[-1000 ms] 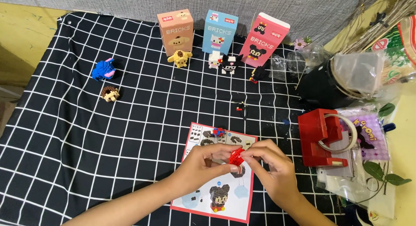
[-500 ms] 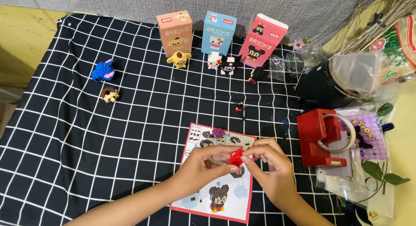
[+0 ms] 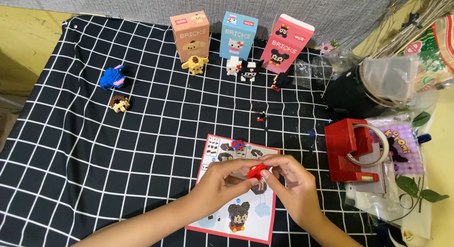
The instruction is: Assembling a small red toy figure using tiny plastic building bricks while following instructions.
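Fingertips of both hands pinch a small red brick piece point(image 3: 257, 171) between them, the left hand point(image 3: 221, 180) gripping from one side and the right hand point(image 3: 289, 180) closed on it from the other. They hover just above an instruction sheet point(image 3: 222, 214) lying on the black checked cloth point(image 3: 94, 171). Right of the sheet stands a red tape dispenser point(image 3: 347, 150). Farther back, three cartons, orange point(image 3: 190, 35), blue point(image 3: 239, 34) and pink point(image 3: 286, 42), stand in a row with little brick figures before them.
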